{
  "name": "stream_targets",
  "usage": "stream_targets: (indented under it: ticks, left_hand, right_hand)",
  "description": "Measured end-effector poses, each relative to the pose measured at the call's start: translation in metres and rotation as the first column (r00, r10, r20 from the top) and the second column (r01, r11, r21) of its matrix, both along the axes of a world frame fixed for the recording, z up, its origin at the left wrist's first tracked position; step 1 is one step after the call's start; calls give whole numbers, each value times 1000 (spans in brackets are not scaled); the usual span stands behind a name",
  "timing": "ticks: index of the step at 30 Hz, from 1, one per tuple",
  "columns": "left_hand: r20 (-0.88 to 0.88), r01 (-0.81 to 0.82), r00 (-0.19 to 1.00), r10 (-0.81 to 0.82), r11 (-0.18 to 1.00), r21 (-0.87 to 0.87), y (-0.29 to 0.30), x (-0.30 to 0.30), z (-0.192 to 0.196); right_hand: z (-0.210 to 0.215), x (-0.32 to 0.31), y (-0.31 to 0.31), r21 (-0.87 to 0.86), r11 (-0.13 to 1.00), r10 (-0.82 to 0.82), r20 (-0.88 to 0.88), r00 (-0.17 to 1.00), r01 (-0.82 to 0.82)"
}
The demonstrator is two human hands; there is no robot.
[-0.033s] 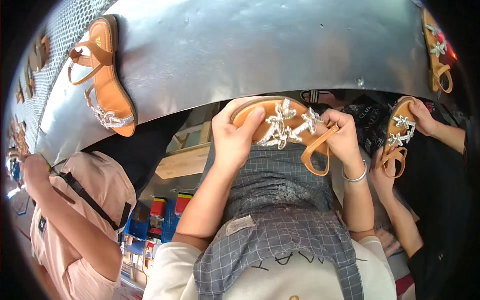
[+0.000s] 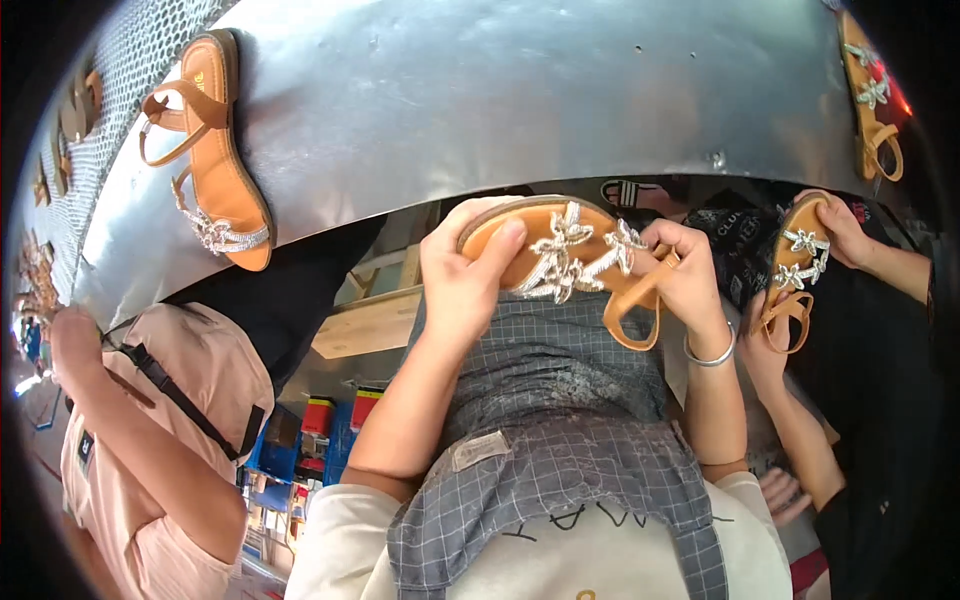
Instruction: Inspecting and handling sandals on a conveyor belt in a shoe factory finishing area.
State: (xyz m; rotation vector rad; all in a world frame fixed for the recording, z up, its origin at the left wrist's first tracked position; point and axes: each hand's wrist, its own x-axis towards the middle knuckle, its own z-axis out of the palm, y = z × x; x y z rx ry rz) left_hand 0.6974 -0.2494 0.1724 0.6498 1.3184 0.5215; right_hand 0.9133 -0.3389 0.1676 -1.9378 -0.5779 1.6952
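Between my two hands is a tan sandal with silver flower-shaped, sparkling straps, held sideways above my checked apron. My left hand is closed round its toe end, thumb pressed on the insole. My right hand grips the heel end, where the tan ankle strap hangs in a loop; some of those fingers are hidden behind the sandal. Up on the metal table at the left lies another tan sandal of the same kind, with its toe toward me.
The metal table curves across the top, with a mesh belt at its left. At the right a co-worker's hands hold a similar sandal; another sandal lies on the table's right end. A person in pink is close at my left.
My hands and the sandal stay almost in place, with only a very slight shift. A hand low at the right, by the co-worker, shows more spread fingers now.
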Motion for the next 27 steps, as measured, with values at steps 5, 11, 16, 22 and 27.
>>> stream_targets:
  ticks: [5, 11, 16, 22, 27]
  left_hand:
    - [91, -310, 939, 332, 930, -198, -27, -33, 9]
    - [128, -422, 869, 478, 851, -313, -68, -79, 6]
    - [165, -431, 851, 498, 843, -321, -78, -95, 5]
    - [87, -362, 909, 407, 877, -317, -89, -98, 21]
    - [61, 147, 988, -139, 976, -164, -115, -96, 37]
  right_hand:
    - [28, 26, -27, 184, 964, -92, -436, 895, 189]
    - [44, -1, -30, 111, 923, -252, -552, 795, 370]
    - [34, -8, -31, 156, 925, -198, -582, 789, 348]
    - [25, -25, -27, 148, 910, -241, -569, 786, 387]
    - [25, -51, -13, 41, 788, -447, -648, 617, 614]
